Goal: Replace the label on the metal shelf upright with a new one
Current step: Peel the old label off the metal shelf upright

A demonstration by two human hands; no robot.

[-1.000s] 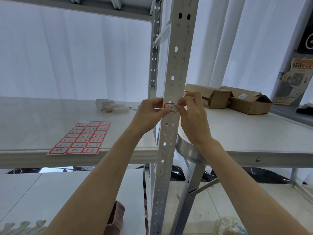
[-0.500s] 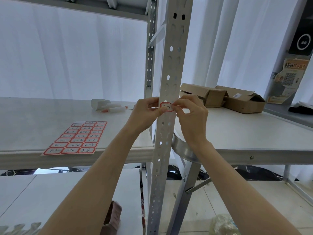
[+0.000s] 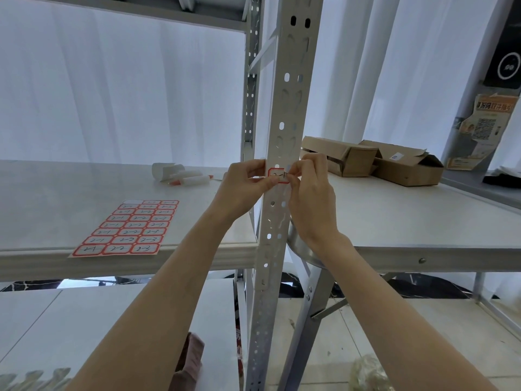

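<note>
Label sheet point(image 3: 127, 228) left of upright point(image 3: 284, 108)

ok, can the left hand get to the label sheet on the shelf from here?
Probably yes. The left hand is at the upright, the label sheet lies flat on the shelf with nothing between.

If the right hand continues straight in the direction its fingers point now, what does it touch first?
The right hand points leftward at the upright. Its fingertips seem already at the right edge of the label, so it would probably meet the label and the metal behind it first; depth is uncertain.
</note>
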